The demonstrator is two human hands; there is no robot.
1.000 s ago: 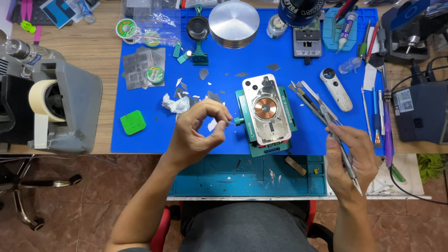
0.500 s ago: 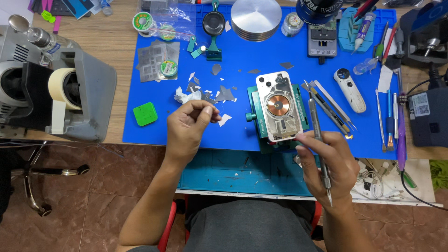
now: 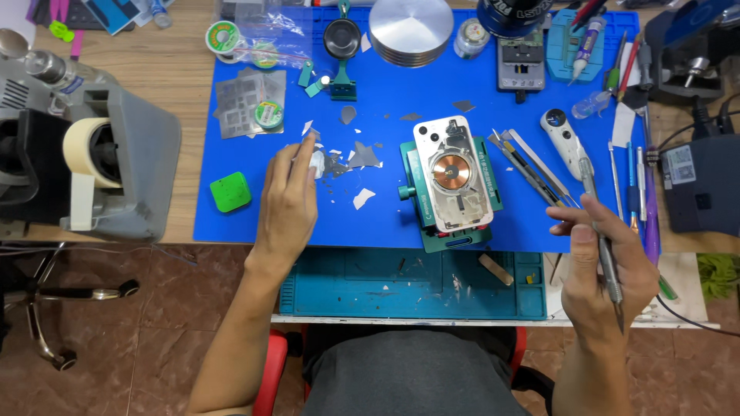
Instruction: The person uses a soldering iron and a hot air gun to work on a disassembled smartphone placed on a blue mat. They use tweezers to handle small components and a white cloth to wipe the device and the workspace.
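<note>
My left hand (image 3: 290, 192) lies on the blue mat (image 3: 385, 85), fingers stretched toward a pile of grey and white glass shards (image 3: 339, 160); its fingertips touch the white scrap at the pile's left edge. My right hand (image 3: 609, 262) hovers past the mat's right front corner and grips a thin metal tool (image 3: 597, 223) like a pen, tip pointing away. Between the hands, an opened phone back (image 3: 452, 173) with a copper coil sits clamped in a green holder (image 3: 412, 202).
Tweezers and picks (image 3: 532, 166) lie right of the phone. A green block (image 3: 230, 191), stencils (image 3: 248, 104), a round metal disc (image 3: 411, 31) and a white handheld device (image 3: 564, 142) sit on the mat. A tape dispenser (image 3: 108, 166) stands left, a teal tray (image 3: 408, 281) in front.
My left hand, earlier raised and pinching a small white piece, has moved left and down onto the shard pile. My right hand has shifted right, still holding the tool.
</note>
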